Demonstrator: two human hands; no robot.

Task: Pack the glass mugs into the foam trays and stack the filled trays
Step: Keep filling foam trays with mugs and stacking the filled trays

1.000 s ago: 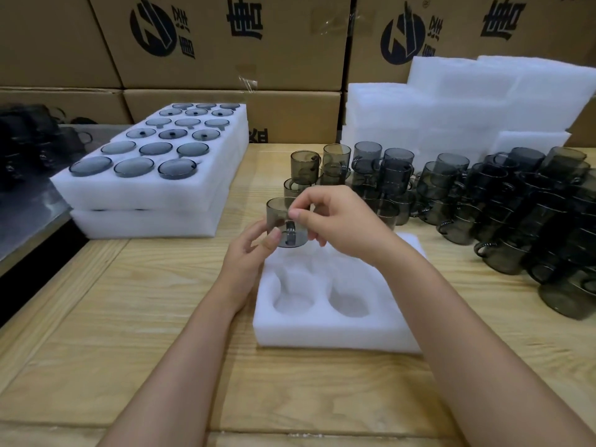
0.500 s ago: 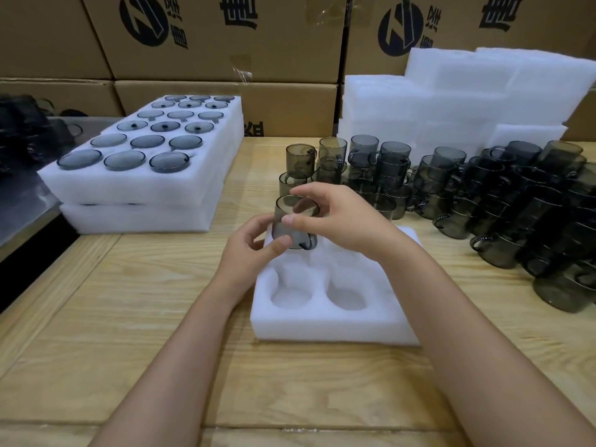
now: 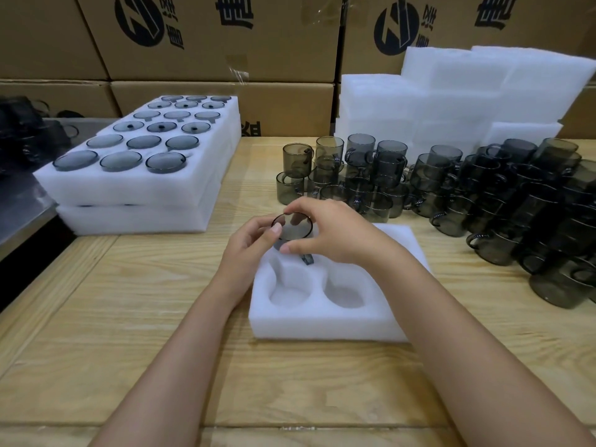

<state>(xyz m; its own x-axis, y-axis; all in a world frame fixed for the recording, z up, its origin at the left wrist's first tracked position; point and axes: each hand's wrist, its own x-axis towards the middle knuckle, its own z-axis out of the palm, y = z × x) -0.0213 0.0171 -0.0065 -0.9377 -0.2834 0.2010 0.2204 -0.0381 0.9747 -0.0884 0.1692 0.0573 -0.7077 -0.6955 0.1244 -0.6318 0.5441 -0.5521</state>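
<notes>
A smoky grey glass mug (image 3: 293, 230) stands upright over the far left pocket of a white foam tray (image 3: 325, 321) in front of me. My right hand (image 3: 335, 233) grips the mug from above, fingers on its rim and thumb on its side. My left hand (image 3: 250, 243) pinches the mug's left wall with thumb and fingers. The mug's handle pokes out below, toward me. Two round pockets at the tray's near side hold nothing. A crowd of loose stacked mugs (image 3: 429, 185) fills the table's back right.
Two stacked foam trays (image 3: 206, 175) with mugs set in their pockets lie at the back left. A pile of bare foam trays (image 3: 451, 101) leans against cardboard boxes (image 3: 225, 37) behind. A dark metal surface (image 3: 19, 208) borders the wooden table (image 3: 129, 317) on the left.
Both hands have lowered the mug from above the tray down to the far left pocket, turning it upright with its rim facing up.
</notes>
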